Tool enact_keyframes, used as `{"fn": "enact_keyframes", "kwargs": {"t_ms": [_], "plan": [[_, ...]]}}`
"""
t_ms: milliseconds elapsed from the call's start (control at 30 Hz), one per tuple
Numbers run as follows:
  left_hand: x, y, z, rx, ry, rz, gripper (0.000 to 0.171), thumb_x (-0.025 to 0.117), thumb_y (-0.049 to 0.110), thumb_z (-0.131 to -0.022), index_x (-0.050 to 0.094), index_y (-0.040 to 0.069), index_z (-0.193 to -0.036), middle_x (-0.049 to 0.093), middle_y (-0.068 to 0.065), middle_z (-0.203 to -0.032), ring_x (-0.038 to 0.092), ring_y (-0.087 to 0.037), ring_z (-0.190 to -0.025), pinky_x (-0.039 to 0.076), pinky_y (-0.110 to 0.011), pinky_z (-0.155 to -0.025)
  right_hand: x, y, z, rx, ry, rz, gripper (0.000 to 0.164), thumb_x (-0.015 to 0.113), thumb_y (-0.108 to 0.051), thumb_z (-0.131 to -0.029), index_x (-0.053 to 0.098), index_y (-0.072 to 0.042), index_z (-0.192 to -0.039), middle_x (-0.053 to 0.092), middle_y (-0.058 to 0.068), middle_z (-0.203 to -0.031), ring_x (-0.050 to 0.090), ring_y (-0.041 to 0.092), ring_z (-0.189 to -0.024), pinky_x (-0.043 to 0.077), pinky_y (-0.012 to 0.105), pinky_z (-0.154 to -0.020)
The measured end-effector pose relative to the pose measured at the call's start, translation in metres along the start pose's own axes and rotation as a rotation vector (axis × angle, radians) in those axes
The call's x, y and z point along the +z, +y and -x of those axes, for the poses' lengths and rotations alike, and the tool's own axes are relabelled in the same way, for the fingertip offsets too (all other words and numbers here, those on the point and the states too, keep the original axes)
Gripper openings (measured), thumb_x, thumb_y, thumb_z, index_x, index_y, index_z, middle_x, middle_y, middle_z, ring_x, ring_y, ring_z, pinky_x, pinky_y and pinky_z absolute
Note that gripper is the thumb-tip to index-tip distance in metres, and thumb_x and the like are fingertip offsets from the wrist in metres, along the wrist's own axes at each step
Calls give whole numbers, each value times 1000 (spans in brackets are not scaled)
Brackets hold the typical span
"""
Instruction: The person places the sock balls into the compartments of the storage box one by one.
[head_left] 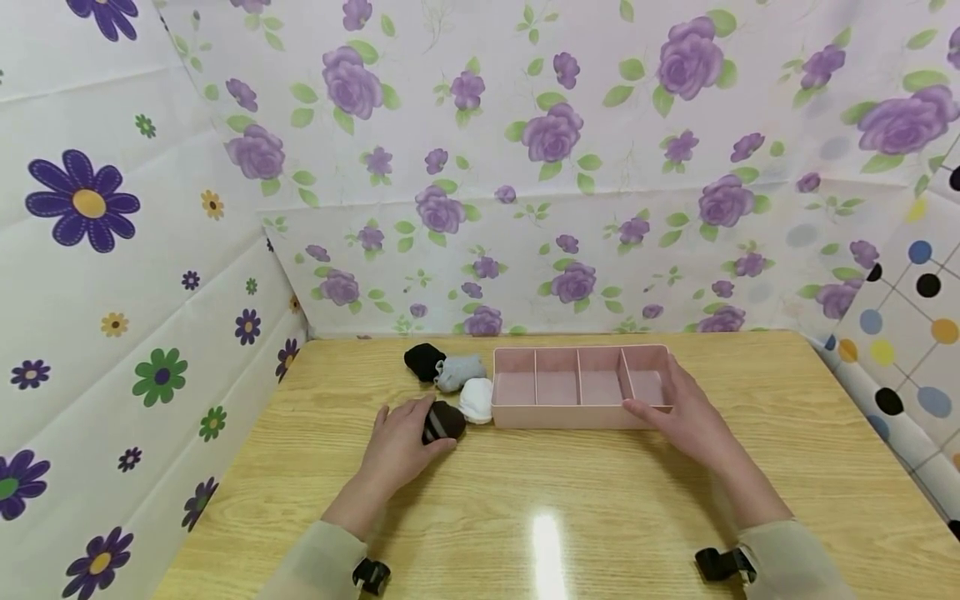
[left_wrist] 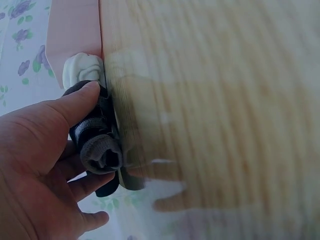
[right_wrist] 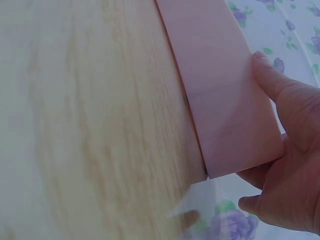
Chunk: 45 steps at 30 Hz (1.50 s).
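A pink divided box [head_left: 566,417] stands on the table, its row of compartments bare inside. My right hand [head_left: 693,417] holds its right end, thumb at the front rim and fingers along the end wall; the right wrist view shows this hand [right_wrist: 292,145] round the box corner [right_wrist: 230,115]. Left of the box, my left hand [head_left: 401,442] grips a dark rolled-up sock with grey stripes [head_left: 446,421]. In the left wrist view the thumb lies on top of that striped sock [left_wrist: 95,130] and the fingers are beneath it. A white rolled-up sock [head_left: 476,400] sits between it and the box.
Behind the striped sock lie a grey rolled-up sock [head_left: 459,372] and a black one [head_left: 424,362], touching each other. The wooden table [head_left: 600,508] ends at a flowered cloth wall [head_left: 525,250] at the back. Patterned cloth also hangs at both sides.
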<state>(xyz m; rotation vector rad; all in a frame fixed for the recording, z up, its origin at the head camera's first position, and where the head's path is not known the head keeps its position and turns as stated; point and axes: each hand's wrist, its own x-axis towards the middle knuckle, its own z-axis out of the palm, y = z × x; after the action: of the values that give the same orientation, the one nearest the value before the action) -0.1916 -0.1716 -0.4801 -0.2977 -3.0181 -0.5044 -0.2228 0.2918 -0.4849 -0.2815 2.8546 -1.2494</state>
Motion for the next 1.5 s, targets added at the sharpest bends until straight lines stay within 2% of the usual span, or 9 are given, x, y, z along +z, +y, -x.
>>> {"fn": "enact_keyframes", "kwargs": {"t_ms": [300, 567, 767, 900, 1067, 1133, 1200, 1300, 1500], "plan": [[-1, -2, -2, 13, 29, 4, 85, 89, 44, -96, 55, 2, -161, 63, -20, -153, 57, -41, -143, 27, -71, -126, -1, -2, 1, 1, -3, 18, 125, 72, -62, -103, -13, -4, -174, 5, 37, -178, 16, 63, -159, 24, 82, -120], [-12, 7, -6, 18, 72, 16, 85, 88, 46, -97, 55, 0, -159, 64, -21, -151, 61, -42, -139, 35, -62, -125, -2, -1, 1, 4, -10, 19, 126, 72, -63, -103, -14, -5, -174, 4, 36, -178, 16, 63, -159, 24, 82, -120], [-20, 22, -13, 31, 99, 56, 85, 86, 45, -99, 52, 0, -162, 63, -23, -152, 61, -44, -138, 38, -61, -124, -4, 0, -1, 8, -7, 35, 125, 72, -62, -103, -13, -4, -174, 4, 36, -178, 16, 64, -159, 23, 82, -120], [-25, 36, -17, 3, 122, 93, 85, 86, 44, -99, 50, 2, -163, 62, -22, -154, 62, -45, -137, 42, -61, -120, -3, 0, -1, 21, -15, 27, 127, 72, -65, -102, -12, -3, -174, 4, 37, -178, 16, 64, -159, 23, 82, -120], [-28, 52, -25, -28, 153, 101, 80, 85, 46, -99, 52, 3, -157, 70, -18, -141, 72, -41, -116, 59, -56, -96, -1, -1, 0, 27, -19, 22, 128, 72, -67, -102, -12, -3, -174, 3, 37, -178, 16, 64, -159, 24, 82, -119], [-28, 58, -28, -28, 159, 97, 77, 85, 47, -99, 54, 2, -154, 72, -17, -136, 74, -37, -106, 61, -53, -86, -1, -1, 0, 24, -18, 20, 127, 72, -66, -102, -12, -3, -174, 3, 36, -178, 16, 64, -159, 24, 82, -119], [-28, 65, -31, -27, 159, 102, 76, 84, 47, -99, 55, 2, -153, 72, -16, -134, 74, -35, -100, 61, -51, -80, -2, -1, 0, 22, -17, 19, 127, 72, -65, -102, -13, -4, -174, 3, 36, -178, 15, 64, -159, 24, 82, -120], [-28, 73, -36, -29, 152, 104, 75, 83, 49, -100, 56, 3, -153, 71, -15, -138, 73, -34, -102, 61, -51, -82, -1, -1, 1, 16, -19, 18, 127, 72, -65, -102, -14, -4, -174, 3, 36, -178, 15, 64, -159, 23, 82, -120], [-27, 85, -47, -50, 128, 119, 74, 80, 51, -102, 56, 5, -155, 68, -16, -143, 71, -36, -118, 61, -56, -92, -1, -1, 1, 2, -19, 34, 126, 71, -64, -103, -15, -4, -174, 3, 37, -177, 15, 64, -159, 23, 82, -120]]}}
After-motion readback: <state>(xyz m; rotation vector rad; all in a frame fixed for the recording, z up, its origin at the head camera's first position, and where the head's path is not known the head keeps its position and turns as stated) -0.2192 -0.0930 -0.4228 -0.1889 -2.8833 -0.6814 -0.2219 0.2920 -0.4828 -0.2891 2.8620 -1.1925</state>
